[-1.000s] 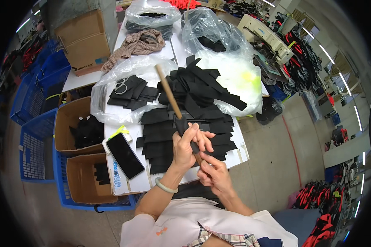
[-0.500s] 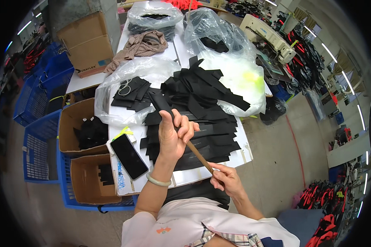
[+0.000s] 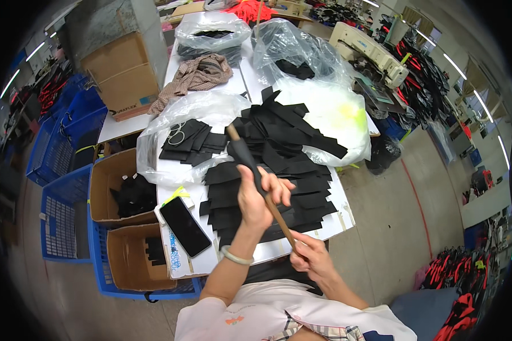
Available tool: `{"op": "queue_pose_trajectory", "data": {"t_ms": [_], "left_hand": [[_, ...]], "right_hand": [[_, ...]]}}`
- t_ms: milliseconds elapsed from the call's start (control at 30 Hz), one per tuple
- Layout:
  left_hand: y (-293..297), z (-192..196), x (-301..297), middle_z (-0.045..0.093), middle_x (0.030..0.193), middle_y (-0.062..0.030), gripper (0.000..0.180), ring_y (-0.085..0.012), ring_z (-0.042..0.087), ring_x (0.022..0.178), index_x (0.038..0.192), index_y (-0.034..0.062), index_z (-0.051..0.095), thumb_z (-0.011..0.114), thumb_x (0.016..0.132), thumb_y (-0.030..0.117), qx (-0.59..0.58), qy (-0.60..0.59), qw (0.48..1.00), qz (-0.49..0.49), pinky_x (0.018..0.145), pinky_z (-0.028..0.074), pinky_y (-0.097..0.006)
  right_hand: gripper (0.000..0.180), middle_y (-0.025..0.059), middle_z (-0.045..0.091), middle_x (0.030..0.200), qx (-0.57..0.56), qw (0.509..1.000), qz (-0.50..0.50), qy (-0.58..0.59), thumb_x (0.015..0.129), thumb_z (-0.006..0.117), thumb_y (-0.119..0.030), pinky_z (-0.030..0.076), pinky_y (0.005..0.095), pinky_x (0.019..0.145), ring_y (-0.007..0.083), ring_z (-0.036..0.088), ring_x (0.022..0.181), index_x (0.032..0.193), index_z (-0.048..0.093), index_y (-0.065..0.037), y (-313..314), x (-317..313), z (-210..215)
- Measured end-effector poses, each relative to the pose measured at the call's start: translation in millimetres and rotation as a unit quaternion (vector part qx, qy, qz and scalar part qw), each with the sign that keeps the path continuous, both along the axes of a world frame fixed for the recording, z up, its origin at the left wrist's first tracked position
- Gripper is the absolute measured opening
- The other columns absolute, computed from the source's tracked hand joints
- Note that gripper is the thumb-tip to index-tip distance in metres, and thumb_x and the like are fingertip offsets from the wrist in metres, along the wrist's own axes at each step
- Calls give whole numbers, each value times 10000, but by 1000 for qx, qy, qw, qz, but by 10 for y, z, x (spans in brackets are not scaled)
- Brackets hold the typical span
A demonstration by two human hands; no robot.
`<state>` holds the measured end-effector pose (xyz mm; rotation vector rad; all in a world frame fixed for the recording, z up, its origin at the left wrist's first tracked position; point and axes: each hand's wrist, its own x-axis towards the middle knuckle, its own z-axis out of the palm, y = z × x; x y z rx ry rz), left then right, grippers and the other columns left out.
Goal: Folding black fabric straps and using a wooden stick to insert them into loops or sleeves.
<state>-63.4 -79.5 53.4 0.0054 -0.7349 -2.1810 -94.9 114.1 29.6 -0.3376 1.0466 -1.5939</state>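
Note:
My right hand (image 3: 313, 257) grips the lower end of a thin wooden stick (image 3: 280, 220), which slants up to the left over the table. A black fabric piece (image 3: 243, 154) sits around the stick's upper part, and the bare wooden tip shows beyond it. My left hand (image 3: 256, 203) is closed around that piece, with the thumb along one side and the fingers curled on the other. Beneath the stick lie overlapping rows of flat black fabric pieces (image 3: 310, 189). A looser heap of the same black pieces (image 3: 279, 120) lies farther back.
A black phone (image 3: 185, 227) lies at the table's left edge. Behind it are a smaller black stack (image 3: 190, 137) on clear plastic (image 3: 153, 136) and a checked cloth (image 3: 196, 75). Cardboard boxes (image 3: 118, 250) stand in blue crates (image 3: 62, 227) at left. A sewing machine (image 3: 370, 51) is at back right.
The stick's far tip now shows past the black fabric piece; before, it was hidden. My left hand has moved right and toward me. The view has shifted slightly.

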Motion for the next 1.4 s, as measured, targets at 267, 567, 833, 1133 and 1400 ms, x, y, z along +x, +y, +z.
{"op": "queue_pose_trajectory", "data": {"t_ms": [267,567,833,1133,1400], "left_hand": [[-5,-14,95,471,603,-89,610,-259,521,585,758,63,453,209,938,592,64,40,994,-81,803,438,-450],[-132,-214,83,557,809,-63,142,-201,560,778,914,68,531,564,910,205,153,28,987,-48,832,478,-385],[-164,-263,140,642,877,-37,93,-105,602,810,824,75,562,645,839,37,143,-35,989,-24,794,502,-283],[-104,-404,-27,635,808,-35,178,-98,592,765,719,90,547,636,822,-24,129,-34,991,26,743,468,-232],[-432,-41,-87,624,850,-139,94,-254,653,790,849,29,510,590,884,63,58,-146,983,90,707,547,-348]], "right_hand": [[319,114,558,603,-3,998,54,-43,983,422,-181,287,182,360,74,369,379,1279,512,-105,-32,-252,-47],[310,72,544,607,20,998,16,-52,958,482,-181,298,176,363,60,384,408,1219,538,-24,-45,-188,-124],[324,15,460,539,31,998,38,-50,957,488,-197,249,153,343,36,323,385,1163,548,47,-36,-115,-113],[312,9,393,508,42,994,-29,-96,962,475,-214,213,206,343,52,249,382,1121,584,31,110,-76,-196],[293,-46,489,593,254,918,-217,213,880,596,-165,318,181,409,35,425,453,1128,632,-12,1865,-660,-175]]}}
